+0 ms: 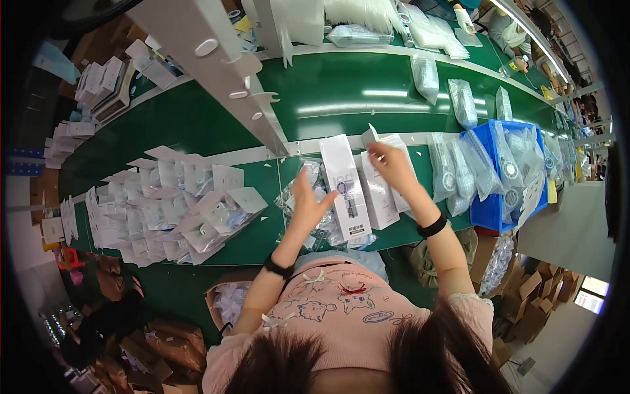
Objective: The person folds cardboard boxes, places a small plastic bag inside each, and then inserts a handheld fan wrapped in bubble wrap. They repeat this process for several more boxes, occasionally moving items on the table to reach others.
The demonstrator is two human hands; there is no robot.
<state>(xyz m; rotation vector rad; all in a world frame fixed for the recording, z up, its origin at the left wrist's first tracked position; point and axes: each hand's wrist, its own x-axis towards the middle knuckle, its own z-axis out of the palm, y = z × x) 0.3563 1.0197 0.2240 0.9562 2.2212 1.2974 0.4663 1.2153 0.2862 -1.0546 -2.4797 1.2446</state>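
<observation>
Left hand (308, 200) spread wide, palm against the side of a tall white carton (346, 187) lying on the green worktop (197, 125); right hand (392, 164) pinching the open end flap of a second white carton (380, 190) just beside it. Probably light, thin card, easily creased and a little slick. Best gripped across the long side walls, not by the flaps.

the right hand (392, 165) covered the top of a white carton (382, 190), so its grip there could not be told. the left hand (308, 200) hid part of the clear bags (303, 178). contents of the blue bin (489, 207) were too small to tell.
</observation>
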